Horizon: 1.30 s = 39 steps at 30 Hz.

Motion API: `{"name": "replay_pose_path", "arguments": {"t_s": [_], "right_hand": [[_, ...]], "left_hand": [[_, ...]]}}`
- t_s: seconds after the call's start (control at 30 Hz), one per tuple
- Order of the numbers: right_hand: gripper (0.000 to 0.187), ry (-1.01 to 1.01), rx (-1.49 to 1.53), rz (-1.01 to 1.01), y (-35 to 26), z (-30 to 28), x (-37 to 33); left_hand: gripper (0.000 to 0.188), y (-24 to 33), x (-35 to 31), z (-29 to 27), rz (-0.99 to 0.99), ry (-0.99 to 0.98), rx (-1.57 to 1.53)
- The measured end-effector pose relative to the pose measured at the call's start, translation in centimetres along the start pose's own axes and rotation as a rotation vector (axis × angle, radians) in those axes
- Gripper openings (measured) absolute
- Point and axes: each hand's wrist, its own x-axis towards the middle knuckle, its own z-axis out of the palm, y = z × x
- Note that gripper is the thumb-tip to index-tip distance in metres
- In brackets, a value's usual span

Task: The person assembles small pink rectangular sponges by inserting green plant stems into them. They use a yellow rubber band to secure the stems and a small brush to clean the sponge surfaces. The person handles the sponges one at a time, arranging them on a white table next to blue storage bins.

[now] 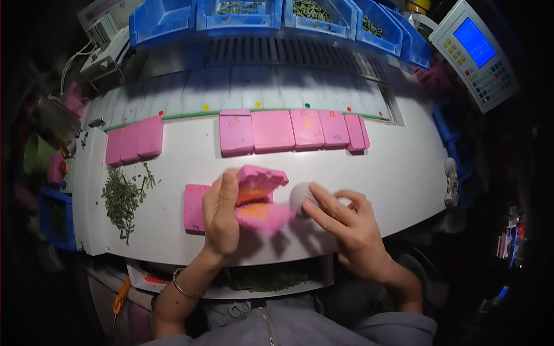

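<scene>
My left hand (220,214) grips a pink two-part rubber mould (261,196) that is spread apart, showing an orange patch inside. It is held just above the white bench (398,173). My right hand (346,222) rests to the right of the mould, with its fingers on a small round white object (300,195) that touches the mould's right side. A flat pink mould block (195,207) lies on the bench just left of my left hand.
A row of several pink mould blocks (291,131) lies across the bench middle, and more pink blocks (134,140) at the left. Green wax pieces (123,199) are heaped at the left. Blue bins (242,16) line the back; a keypad controller (474,51) stands at right.
</scene>
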Motion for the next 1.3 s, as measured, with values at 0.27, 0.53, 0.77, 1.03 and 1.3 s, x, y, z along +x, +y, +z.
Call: {"name": "replay_pose_path", "arguments": {"t_s": [0.27,0.53,0.77,1.03,1.3], "right_hand": [[0.034,0.415,0.816,0.135,-2.1,1.4,3.2],[0.026,0.439,0.794,0.123,-2.4,1.4,3.4],[0.026,0.38,0.927,0.119,-1.6,2.8,3.9],[0.053,0.374,0.789,0.064,-3.4,5.6,4.5],[0.06,0.594,0.488,0.137,-6.6,9.8,5.5]], "left_hand": [[0.05,-0.1,-2.0,1.4,0.028,-0.024,-0.144],[0.041,0.9,-2.7,0.5,0.129,-0.061,0.067],[0.039,0.9,-3.3,0.1,0.172,-0.053,0.147],[0.039,0.0,-2.5,-2.0,0.167,-0.083,-0.004],[0.04,-0.9,-3.6,-2.3,0.23,-0.045,0.008]]}}
